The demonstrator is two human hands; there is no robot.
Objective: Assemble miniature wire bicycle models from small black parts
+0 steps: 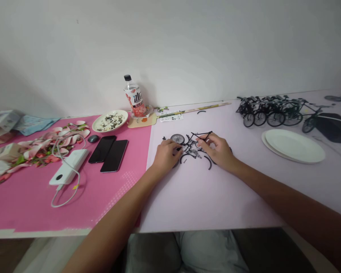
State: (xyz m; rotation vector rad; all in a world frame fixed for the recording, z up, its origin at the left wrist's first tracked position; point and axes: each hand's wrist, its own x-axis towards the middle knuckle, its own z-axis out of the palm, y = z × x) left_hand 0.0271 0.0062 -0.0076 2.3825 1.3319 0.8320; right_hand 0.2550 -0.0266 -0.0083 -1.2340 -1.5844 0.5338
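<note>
Thumb and fingers of the right hand (216,149) close on one end of the black frame (200,134), seemingly to steady it. The left hand (167,153) curls low over small parts, thumb and forefinger nearly meeting; whether it pinches anything, I cannot tell. The frame is between the hands, above or against the pale tabletop (201,201), likely so both can get at it. A wheel (177,139) sits just beyond the left hand, and a curved strip (209,163) lies on the near side, apparently loose and handy. Bikes (275,112) stand bunched at the back right, probably to save room. Plates (297,146) lie stacked nearer, while phones (115,155) rest well to the left, presumably out of the way.
</note>
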